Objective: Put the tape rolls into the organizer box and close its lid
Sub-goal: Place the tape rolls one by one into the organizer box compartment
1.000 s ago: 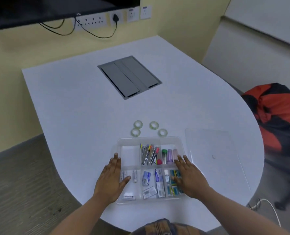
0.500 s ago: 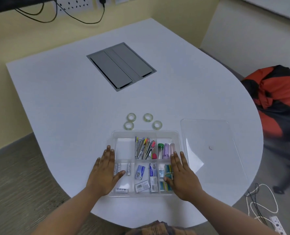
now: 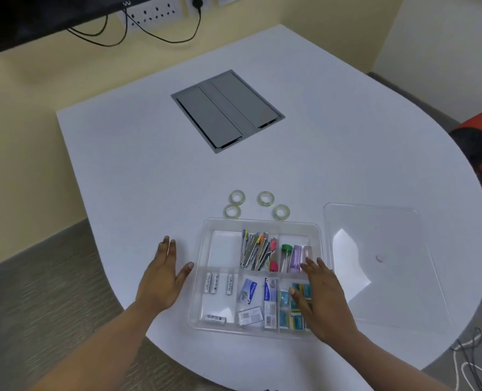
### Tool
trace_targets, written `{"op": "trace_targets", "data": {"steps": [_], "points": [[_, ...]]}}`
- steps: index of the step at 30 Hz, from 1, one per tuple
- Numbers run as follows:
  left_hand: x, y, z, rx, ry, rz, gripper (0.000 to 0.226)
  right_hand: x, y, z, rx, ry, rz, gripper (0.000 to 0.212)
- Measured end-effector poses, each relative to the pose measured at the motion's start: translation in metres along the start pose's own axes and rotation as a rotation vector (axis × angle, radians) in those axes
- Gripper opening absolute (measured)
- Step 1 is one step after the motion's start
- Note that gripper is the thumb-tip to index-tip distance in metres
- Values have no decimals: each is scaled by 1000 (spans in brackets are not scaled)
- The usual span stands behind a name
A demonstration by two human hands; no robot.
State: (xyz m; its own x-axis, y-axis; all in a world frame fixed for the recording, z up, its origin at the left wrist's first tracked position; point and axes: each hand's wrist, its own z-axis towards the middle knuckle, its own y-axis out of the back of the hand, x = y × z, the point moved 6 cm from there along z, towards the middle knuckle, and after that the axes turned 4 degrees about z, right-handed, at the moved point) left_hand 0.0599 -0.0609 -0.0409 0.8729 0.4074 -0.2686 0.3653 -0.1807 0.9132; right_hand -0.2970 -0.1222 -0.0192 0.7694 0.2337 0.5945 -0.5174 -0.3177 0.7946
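Now, from my head camera, I see four tape rolls [image 3: 265, 198] lying flat on the bench [image 3: 149, 165], just past the far edge of the box [image 3: 203, 266]. My left hand [image 3: 160, 280] lies flat and open on the bench beside the box, holding nothing. My right hand [image 3: 321, 300] is spread open over the right side of the box, holding nothing too. I think both are about as near, so I must reach forward. The lid [image 3: 375, 263] waits on the right.
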Motion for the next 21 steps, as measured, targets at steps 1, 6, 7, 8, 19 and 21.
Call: {"op": "trace_targets", "data": {"steps": [1,6,7,8,19,21], "points": [[4,-2,6,1,4,18,75,4,3,5,-18,5,9,58],[9,-11,36,36,-58,95,72,30,18,42,-42,-32,71,59],[8,-13,41,65,-82,107,75,36,21,52,-50,-40,84,60],[7,-17,46,99,-103,120,77,42,24,61,-63,-49,89,59],[20,-55,64,308,-201,111,109,60,20,160,-45,-193,45,42],[20,-55,64,317,-204,112,108,54,16,177,-23,-262,18,44]]}}
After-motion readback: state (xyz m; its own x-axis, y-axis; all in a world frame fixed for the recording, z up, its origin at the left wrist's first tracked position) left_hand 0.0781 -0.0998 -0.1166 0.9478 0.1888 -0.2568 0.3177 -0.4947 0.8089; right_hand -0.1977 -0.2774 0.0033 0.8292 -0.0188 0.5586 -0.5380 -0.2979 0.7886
